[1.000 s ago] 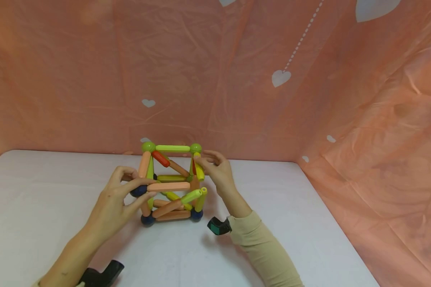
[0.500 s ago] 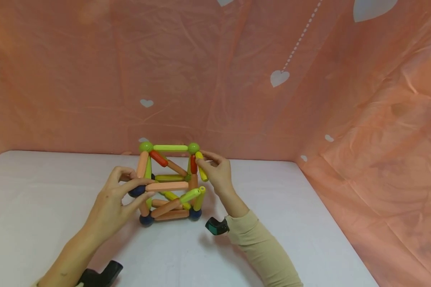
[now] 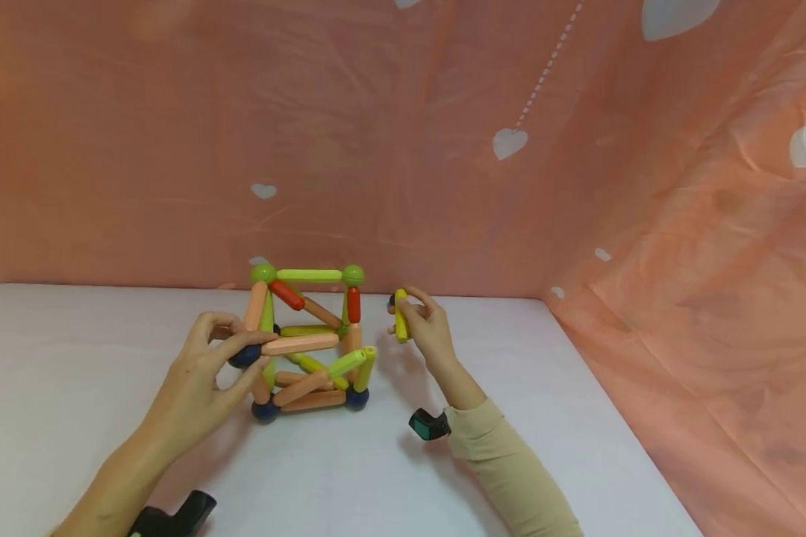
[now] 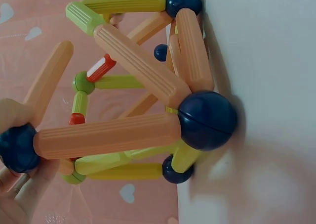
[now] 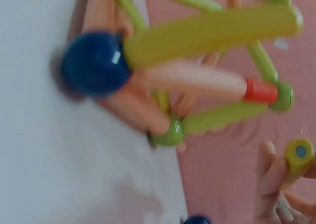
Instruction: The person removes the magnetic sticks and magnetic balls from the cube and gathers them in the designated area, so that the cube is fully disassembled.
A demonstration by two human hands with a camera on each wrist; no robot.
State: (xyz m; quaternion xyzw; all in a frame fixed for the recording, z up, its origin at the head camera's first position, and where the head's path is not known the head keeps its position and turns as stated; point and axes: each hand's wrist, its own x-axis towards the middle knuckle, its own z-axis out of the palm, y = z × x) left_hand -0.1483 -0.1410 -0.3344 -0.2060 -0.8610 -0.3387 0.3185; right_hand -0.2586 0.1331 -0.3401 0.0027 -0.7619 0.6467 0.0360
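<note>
A frame of magnetic sticks and balls [image 3: 313,401] stands upright on the table. My left hand [image 3: 198,377] pinches a dark blue ball [image 4: 19,147] at its near left corner; a peach stick [image 3: 300,344] juts right from that ball, its far end apparently unattached. My right hand [image 3: 430,330] holds a yellow stick [image 3: 401,317] upright, apart from the frame on its right. In the right wrist view the yellow stick's round end [image 5: 299,152] faces the camera. Lower down, a lime stick [image 3: 346,362] and a yellow stick [image 3: 365,370] meet near their upper ends.
Another dark blue ball [image 5: 197,219] shows near my right hand; whether fingers touch it I cannot tell. The white table [image 3: 349,477] runs back to a pink cloth [image 3: 403,149] with pale hearts. Black wrist devices [image 3: 430,424] sit on both wrists.
My right hand has moved right, taking the yellow stick away from the green ball at the frame's upper right. My left hand keeps its hold on the blue ball. The view has shifted slightly.
</note>
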